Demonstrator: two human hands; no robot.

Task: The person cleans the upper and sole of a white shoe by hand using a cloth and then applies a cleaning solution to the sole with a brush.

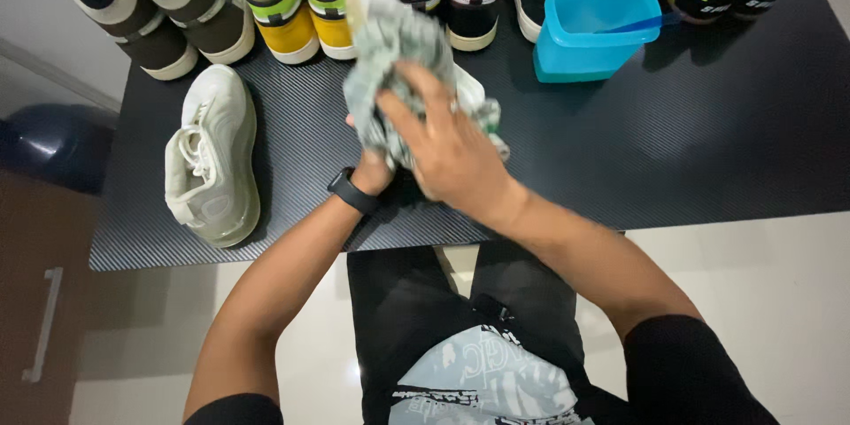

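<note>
Hands: right hand (447,155) fingers closed over grey-green cloth (390,44) wrapping white shoe (474,102); left hand (372,168) mostly hidden, grip indiscernible.

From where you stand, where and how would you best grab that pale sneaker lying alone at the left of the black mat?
I'd take the pale sneaker around its middle, coming down from above. It lies with its laces facing left and its length running away from the person, so fingers can close across the narrow laced part. Both the left hand and right hand are busy with a grey-green cloth.
</note>
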